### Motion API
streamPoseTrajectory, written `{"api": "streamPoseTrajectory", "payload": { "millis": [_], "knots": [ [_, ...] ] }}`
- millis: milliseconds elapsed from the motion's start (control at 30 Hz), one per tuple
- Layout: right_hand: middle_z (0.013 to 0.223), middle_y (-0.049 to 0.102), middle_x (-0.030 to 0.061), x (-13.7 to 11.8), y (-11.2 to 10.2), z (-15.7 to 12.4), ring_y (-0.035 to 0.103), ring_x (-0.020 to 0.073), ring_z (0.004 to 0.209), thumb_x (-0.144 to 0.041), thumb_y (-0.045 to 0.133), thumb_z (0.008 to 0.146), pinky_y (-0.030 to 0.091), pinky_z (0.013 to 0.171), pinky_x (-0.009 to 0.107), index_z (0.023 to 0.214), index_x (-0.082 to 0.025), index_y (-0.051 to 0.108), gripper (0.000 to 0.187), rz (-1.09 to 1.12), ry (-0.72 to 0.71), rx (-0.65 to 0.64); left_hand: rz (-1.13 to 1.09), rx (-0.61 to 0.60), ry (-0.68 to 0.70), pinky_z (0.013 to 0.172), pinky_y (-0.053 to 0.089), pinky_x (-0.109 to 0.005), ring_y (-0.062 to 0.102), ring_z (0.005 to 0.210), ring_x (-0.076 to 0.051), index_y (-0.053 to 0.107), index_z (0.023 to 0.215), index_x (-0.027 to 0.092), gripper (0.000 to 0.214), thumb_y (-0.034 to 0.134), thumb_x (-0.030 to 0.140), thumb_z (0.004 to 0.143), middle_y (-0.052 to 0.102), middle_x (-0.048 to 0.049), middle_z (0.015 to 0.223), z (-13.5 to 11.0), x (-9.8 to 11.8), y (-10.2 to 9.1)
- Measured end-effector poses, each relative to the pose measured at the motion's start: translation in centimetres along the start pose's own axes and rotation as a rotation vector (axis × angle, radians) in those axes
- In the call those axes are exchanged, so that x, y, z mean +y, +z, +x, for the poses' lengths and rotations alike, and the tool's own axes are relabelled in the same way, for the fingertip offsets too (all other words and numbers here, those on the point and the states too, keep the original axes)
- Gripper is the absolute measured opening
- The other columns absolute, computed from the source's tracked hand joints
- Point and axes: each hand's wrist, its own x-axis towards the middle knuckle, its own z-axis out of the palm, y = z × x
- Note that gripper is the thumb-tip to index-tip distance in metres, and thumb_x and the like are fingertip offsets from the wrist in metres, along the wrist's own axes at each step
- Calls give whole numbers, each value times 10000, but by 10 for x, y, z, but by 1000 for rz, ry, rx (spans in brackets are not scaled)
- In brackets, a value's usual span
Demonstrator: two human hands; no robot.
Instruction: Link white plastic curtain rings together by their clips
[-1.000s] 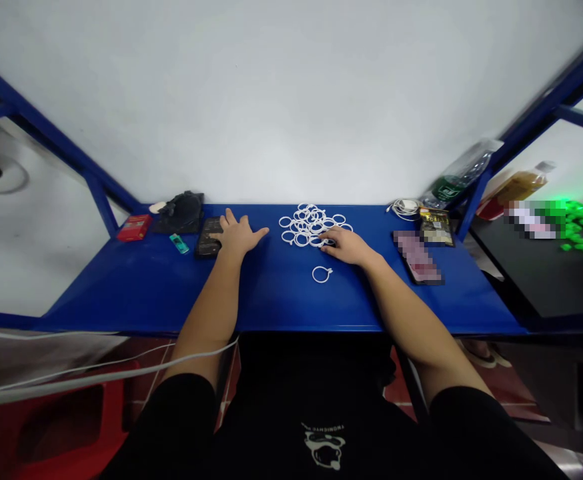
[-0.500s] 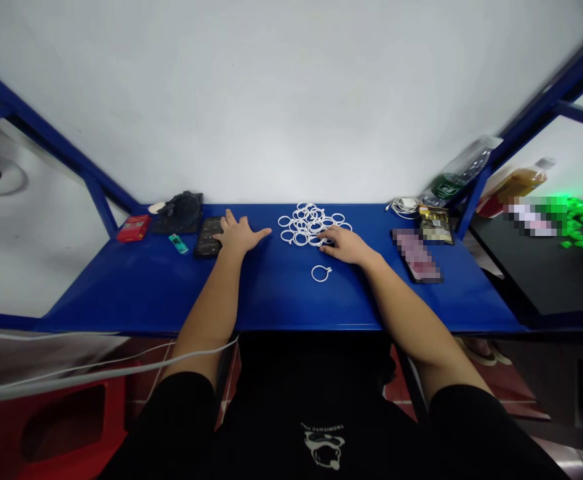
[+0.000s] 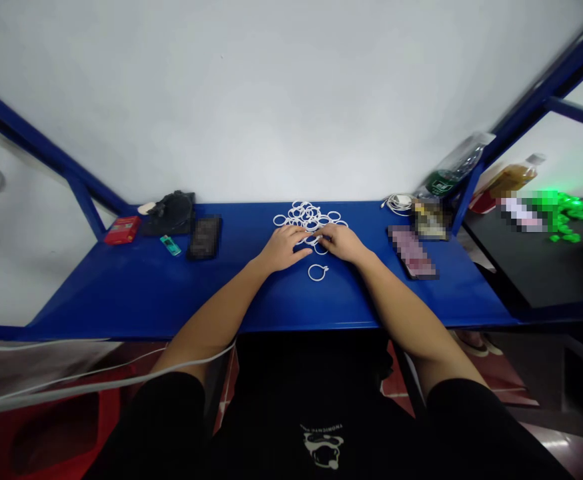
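Observation:
Several white rings, each with a small clasp-like tab, lie in a loose pile point(image 3: 305, 213) on the blue table point(image 3: 281, 303). My left hand point(image 3: 286, 249) reaches over the near left side of the pile, fingers stretched and thumb apart, fingertips beside the right hand's. At the pile's near right side my right hand point(image 3: 340, 242) has its fingers curled down, pinching a white ring point(image 3: 321, 250) that shows below the fingertips. Its grip is partly hidden. One single white ring point(image 3: 317, 273) lies apart, nearer the table's front edge.
To the left are a dark phone point(image 3: 204, 238), a teal packet point(image 3: 170, 245), a red box point(image 3: 122, 230) and a black item point(image 3: 174, 210). On the right sit a pixelated phone point(image 3: 411, 252), a white cable point(image 3: 398, 204), a pouch point(image 3: 430, 220) and a plastic bottle point(image 3: 454, 170).
My left hand has moved right, from beside the dark phone to the ring pile. My right hand stays at the pile, where a ring now shows under its fingertips. The view has shifted slightly.

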Motion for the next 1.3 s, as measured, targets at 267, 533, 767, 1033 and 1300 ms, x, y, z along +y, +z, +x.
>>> {"api": "streamPoseTrajectory", "payload": {
  "millis": [267, 533, 767, 1033, 1300],
  "knots": [
    [1018, 771, 71, -16, 2, 0, 674, 182, 823, -193, 613, 931, 516, 801, 300, 1167, -203, 765, 281, 192, -16, 113, 29, 104, -11, 1120, 422, -481, 639, 1224, -264, 769, 1178, 260, 255, 681, 394, 980, 738, -70, 1265, 0, -3, -2],
    [1085, 767, 84, -28, 3, -1, 691, 205, 924, -249, 557, 999, 532, 863, 333, 1224, -231, 750, 297, 292, -93, 136, 16, 117, 16, 1078, 456, -454, 720, 998, -224, 786, 1043, 246, 274, 546, 378, 1055, 804, -44, 1033, 1, -2, -8],
    [1036, 754, 83, -26, 0, -4, 681, 214, 913, -311, 514, 1004, 524, 868, 345, 1160, -210, 742, 294, 281, -147, 140, -78, 107, 25, 853, 546, -340, 742, 884, -193, 787, 1028, 242, 345, 510, 443, 1071, 805, -43, 985, -2, 6, -12],
    [872, 739, 59, -26, 1, -4, 662, 185, 775, -174, 471, 880, 491, 753, 295, 891, -188, 705, 234, 265, -213, 167, -100, 100, 56, 840, 546, -291, 751, 885, -183, 788, 1021, 225, 272, 559, 367, 1058, 814, -40, 988, -1, 11, -7],
    [926, 767, 31, -8, -8, -4, 659, 177, 752, -124, 569, 830, 472, 736, 283, 1219, -189, 713, 420, 115, 28, 127, -116, 124, 33, 810, 560, -304, 738, 798, -174, 728, 1298, 191, 360, 485, 220, 1034, 804, -39, 887, -5, 2, -9]
  ]
}}
